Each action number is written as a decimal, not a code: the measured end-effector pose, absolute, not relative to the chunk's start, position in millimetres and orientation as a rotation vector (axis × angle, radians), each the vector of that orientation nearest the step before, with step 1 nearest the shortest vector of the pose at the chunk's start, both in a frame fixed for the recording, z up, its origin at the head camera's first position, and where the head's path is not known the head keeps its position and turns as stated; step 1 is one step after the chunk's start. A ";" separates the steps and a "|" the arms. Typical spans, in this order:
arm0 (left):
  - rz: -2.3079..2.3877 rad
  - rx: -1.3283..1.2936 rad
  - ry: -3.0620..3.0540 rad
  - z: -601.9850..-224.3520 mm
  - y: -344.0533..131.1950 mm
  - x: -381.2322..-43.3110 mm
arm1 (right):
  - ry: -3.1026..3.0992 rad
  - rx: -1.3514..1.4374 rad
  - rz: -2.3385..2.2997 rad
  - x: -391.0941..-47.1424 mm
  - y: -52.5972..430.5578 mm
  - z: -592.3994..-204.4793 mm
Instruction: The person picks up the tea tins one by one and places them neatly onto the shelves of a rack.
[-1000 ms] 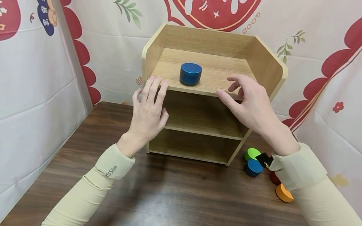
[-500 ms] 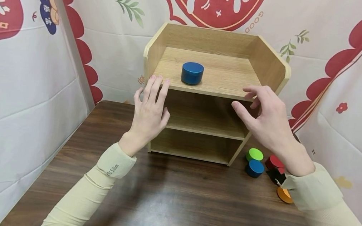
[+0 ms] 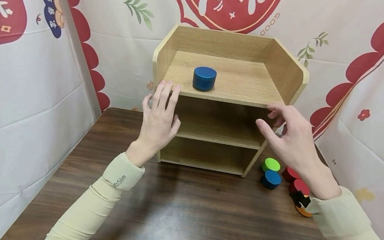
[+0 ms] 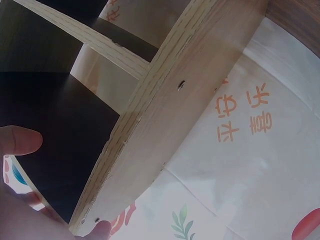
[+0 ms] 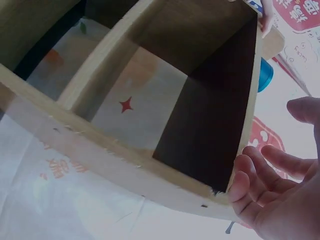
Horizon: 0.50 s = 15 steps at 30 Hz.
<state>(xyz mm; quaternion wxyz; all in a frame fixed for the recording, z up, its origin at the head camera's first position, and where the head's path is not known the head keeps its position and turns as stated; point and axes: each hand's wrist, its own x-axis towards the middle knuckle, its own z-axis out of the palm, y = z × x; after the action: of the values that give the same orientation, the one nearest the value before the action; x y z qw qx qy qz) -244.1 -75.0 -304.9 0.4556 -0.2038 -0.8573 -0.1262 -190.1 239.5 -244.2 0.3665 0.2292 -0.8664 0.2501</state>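
A small wooden shelf unit (image 3: 244, 75) stands on the table, with a round blue tin (image 3: 204, 79) on its top board, left of the middle. My left hand (image 3: 157, 121) rests its fairly straight fingers on the board's front left edge. In the left wrist view, the thumb (image 4: 22, 140) lies across the mouth of the compartment under the top board. Opposite it, my right hand (image 3: 294, 140) holds nothing; its fingers are loosely bent at the front right corner and its thumb stands apart. The right wrist view has the fingertips (image 5: 239, 187) right at this corner.
Right of the unit lie several round pieces on the dark wood table (image 3: 204, 212): green (image 3: 271, 165), blue (image 3: 271, 179), two red (image 3: 299, 186) and orange (image 3: 303, 211), partly hidden by the right wrist. Printed white cloth (image 3: 126, 53) hangs behind and at both sides.
My right hand has moved right and down along the front of the top board to its right corner, uncovering the red pieces. The left hand and the blue tin have stayed put.
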 end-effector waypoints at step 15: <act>-0.306 -0.509 -2.107 -305.8 -76.2 -244.4 | -2.295 0.462 0.635 -181.9 279.8 -280.3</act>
<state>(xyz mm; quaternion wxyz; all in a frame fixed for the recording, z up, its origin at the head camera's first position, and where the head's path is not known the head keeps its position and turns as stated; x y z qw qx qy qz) -244.4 -76.2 -305.8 0.4584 -0.2066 -0.8555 -0.1242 -181.9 279.8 -280.3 0.3504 0.1786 -0.8861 0.2451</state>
